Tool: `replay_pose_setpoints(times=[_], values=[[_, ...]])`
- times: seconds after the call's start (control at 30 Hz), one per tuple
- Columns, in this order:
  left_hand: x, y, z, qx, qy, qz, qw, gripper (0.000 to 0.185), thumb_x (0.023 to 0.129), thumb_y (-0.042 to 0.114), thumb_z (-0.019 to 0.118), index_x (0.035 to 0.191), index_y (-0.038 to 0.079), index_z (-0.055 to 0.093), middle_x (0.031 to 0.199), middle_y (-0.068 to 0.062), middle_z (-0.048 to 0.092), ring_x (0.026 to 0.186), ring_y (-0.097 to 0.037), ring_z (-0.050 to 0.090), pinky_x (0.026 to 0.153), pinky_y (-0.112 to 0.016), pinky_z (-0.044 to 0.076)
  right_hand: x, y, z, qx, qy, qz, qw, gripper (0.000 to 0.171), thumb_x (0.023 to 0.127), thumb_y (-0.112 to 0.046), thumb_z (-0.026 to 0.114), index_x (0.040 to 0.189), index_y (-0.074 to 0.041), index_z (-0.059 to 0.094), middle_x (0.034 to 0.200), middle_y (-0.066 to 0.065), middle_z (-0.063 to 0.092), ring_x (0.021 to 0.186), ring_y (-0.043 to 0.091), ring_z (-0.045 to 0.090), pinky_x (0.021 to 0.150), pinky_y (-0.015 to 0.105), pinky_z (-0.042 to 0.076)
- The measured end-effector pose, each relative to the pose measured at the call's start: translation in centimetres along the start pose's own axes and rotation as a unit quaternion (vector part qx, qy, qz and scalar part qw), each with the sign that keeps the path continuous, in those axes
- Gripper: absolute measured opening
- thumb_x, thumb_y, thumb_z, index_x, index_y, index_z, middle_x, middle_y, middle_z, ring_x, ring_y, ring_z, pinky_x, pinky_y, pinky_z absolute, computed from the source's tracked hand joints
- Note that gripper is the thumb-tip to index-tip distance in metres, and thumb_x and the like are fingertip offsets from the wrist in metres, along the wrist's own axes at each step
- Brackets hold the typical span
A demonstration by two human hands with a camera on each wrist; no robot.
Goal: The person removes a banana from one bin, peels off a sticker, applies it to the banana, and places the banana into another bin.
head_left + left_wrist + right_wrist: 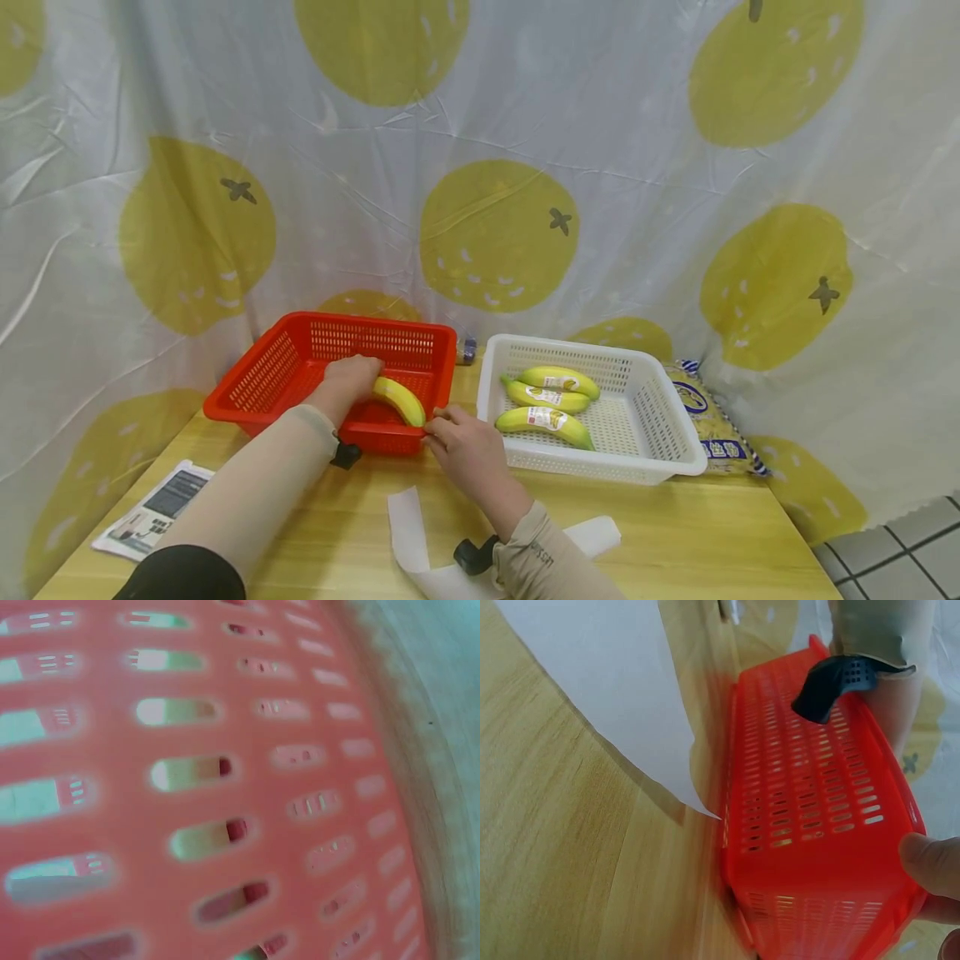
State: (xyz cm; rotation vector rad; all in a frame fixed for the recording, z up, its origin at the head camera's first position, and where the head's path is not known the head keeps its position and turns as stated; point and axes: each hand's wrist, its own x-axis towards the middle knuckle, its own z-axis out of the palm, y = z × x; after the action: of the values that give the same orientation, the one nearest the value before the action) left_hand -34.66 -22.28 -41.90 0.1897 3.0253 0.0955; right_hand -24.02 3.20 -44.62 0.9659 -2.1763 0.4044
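A red plastic basket (258, 387) stands at the left of the table. My left hand (348, 387) reaches over its near wall and grips one end of a yellow banana (401, 400); the fingers are mostly hidden in the head view. The banana's free end points toward the basket's near right corner. At that corner my right hand (468, 454) pinches the rim, its thumb (930, 862) against the outer wall in the right wrist view. Slotted red basket wall (247, 735) fills most of the left wrist view.
To the right stands a white basket (675, 417) with three labelled bananas (543, 421). A yellow package (720, 429) lies behind its right side. White paper strips (412, 533) lie at the front, and a printed packet (153, 508) sits at the left edge. A patterned curtain (360, 200) hangs behind.
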Motion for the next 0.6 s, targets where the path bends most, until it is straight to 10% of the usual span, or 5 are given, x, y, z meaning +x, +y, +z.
replay_pose_setpoints(times=[0.6], values=[[-2.5,-3.1,-3.1,-0.066,0.05,-0.014,0.9965,0.026,0.078,0.027,0.087,0.097,0.018,0.072,0.09,-0.001,0.069,0.083,-0.025,0.061,0.067,-0.049,0.048,-0.1,0.0,0.1,0.011,0.022,-0.004,1.0,0.015,0.083,-0.022,0.087,0.096,-0.02,0.081,0.1,-0.002,0.074,0.082,0.012,0.072,0.059,0.026,0.056]])
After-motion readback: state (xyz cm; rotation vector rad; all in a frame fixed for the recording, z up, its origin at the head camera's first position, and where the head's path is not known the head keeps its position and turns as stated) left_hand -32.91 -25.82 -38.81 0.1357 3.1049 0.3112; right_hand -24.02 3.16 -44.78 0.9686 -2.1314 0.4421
